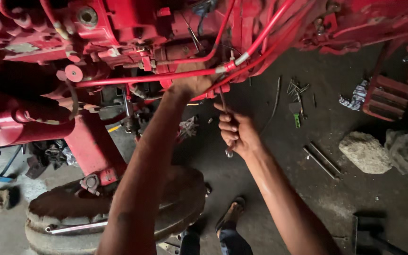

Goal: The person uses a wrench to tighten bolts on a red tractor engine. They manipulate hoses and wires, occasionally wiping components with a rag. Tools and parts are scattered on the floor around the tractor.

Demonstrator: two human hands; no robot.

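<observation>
Nearest the camera, low left: worn tyre [72, 212] lying flat, with a chrome spanner [74, 228] resting across its near edge, well apart from both hands. Just right of the tyre, a sandalled foot [232, 212] on the dark oily floor [279, 160].

Further in, at mid-frame: right hand [236, 133], fingers clenched around a slim metal wrench [225, 123]. Long axis of the tool close to upright in the view, tilted slightly, lower end poking out beneath the fist, upper end running away from the wrist towards the red pipes. Working end hidden where shaft meets machine, so no telling which fitting takes it.

Beyond that and a little left: left hand [192, 85], pressed up against the underside of the red engine [119, 42], just beneath a thin red pipe [142, 78] running left to right. Fingers tucked behind pipe and casting; curled on something or merely bracing, impossible to say. Of the two, left hand the nearer to the fitting, right hand lower and closer in, joined to that spot only by the tool's length. Hands near one another, not touching.

Far right, on the floor: scatter of loose bolts and small tools [297, 92], two flat metal bars [322, 159], a pale stone block [365, 152], a crumpled rag [355, 97] beside a red step [386, 101].
</observation>
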